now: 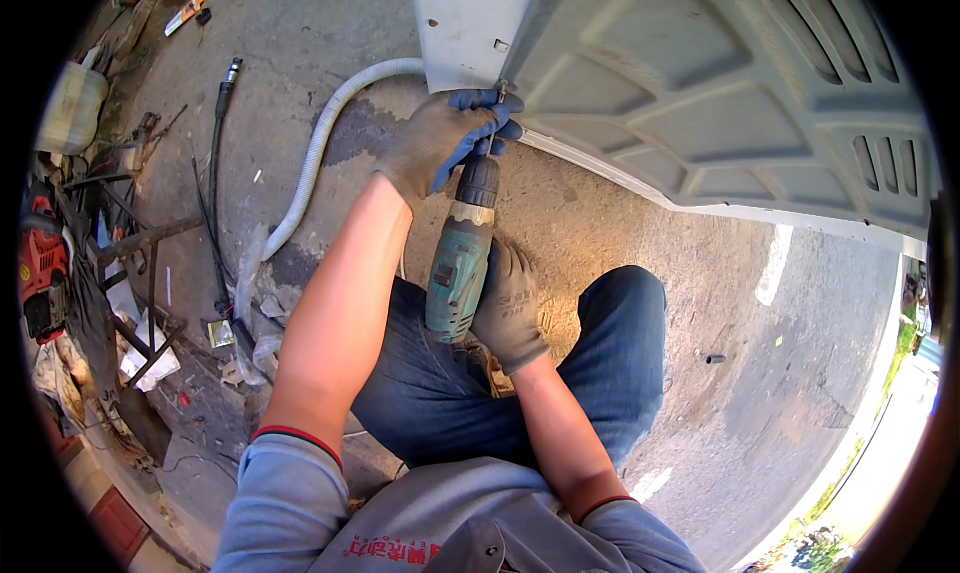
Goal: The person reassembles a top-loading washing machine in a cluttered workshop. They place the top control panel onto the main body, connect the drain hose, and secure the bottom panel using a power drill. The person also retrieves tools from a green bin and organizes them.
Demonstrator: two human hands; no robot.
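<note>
My right hand [508,308], in a grey work glove, is wrapped round the grip of a teal cordless drill [457,278] with a black chuck [478,181]. The drill points away from me, up toward the bottom corner of a grey metal panel [590,101]. My left hand [440,138], in a grey glove with blue fingers, is closed just ahead of the chuck. Its fingertips pinch a small metal fastener [503,89] by the panel's edge, at the end of the thin bit. The fingers partly hide where bit and fastener meet.
A pale corrugated hose [325,133] curves over the concrete floor to the left. Beyond it lies a black hose [217,143] with a metal end. Metal frames [150,238], a red machine [42,263] and a plastic jug [72,108] crowd the far left.
</note>
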